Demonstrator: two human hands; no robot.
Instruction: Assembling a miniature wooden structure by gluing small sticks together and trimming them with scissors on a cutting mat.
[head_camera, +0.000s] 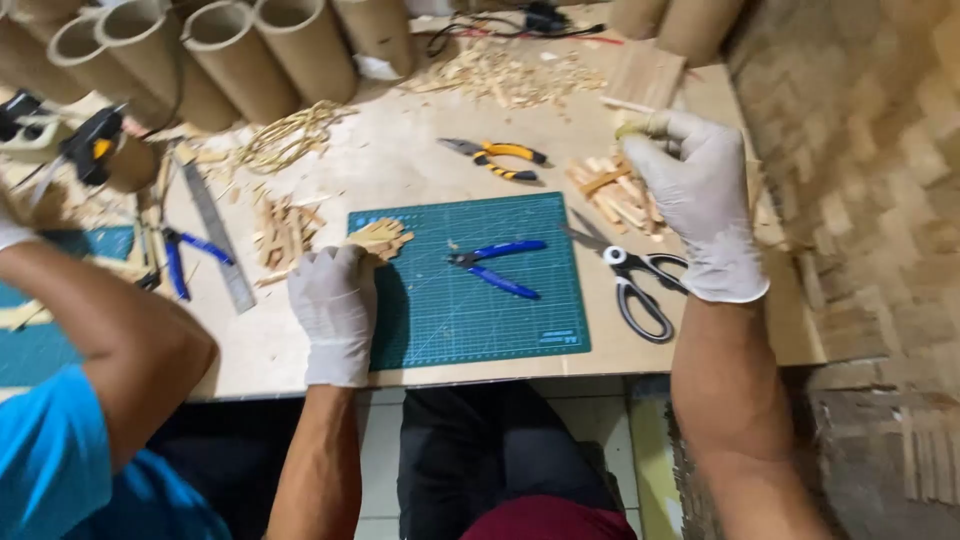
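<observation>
My left hand (333, 308), in a white glove, rests at the left edge of the green cutting mat (520, 310) and grips a small flat piece made of joined wooden sticks (380, 238). My right hand (700, 200), also gloved, is raised above a pile of short wooden sticks (615, 195) right of the mat and pinches one thin stick (630, 126) between thumb and fingers. Blue-handled cutters (497, 266) lie on the mat between my hands.
Black-handled scissors (632, 282) lie by the mat's right edge, yellow-handled pliers (497, 158) behind it. A metal ruler (215, 235), blue pliers (180, 255), wood scraps (285, 235) and cardboard tubes (230, 55) sit left and back. Another person's arm (110, 330) in a blue sleeve works at left.
</observation>
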